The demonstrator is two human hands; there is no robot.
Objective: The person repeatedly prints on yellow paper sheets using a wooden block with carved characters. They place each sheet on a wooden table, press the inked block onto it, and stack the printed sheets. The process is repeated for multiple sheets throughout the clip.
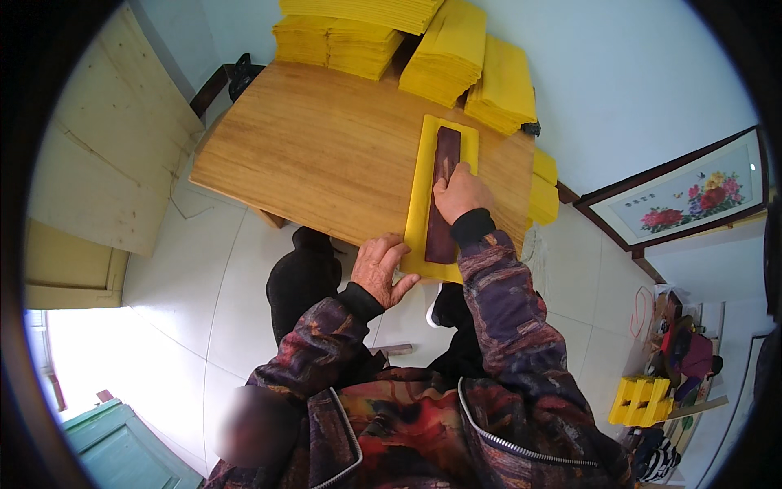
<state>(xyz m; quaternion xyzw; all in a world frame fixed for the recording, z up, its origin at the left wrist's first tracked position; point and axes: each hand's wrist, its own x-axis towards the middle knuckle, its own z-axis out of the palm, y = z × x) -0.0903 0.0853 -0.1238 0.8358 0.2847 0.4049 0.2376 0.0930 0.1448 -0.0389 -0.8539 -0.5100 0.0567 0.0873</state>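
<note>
A narrow strip of yellow paper, perhaps several sheets thick, lies lengthwise near the right end of the wooden table, its near end reaching past the table's front edge. On top of it rests a long dark red wooden block. My right hand is closed on the block around its middle; the fingers' undersides are hidden. At the paper's near left edge, my left hand touches it with fingers extended and thumb apart, holding nothing.
Tall stacks of yellow paper stand along the back of the table. More yellow paper sits beyond its right end. A framed flower picture leans at the right wall; a wooden board stands at left.
</note>
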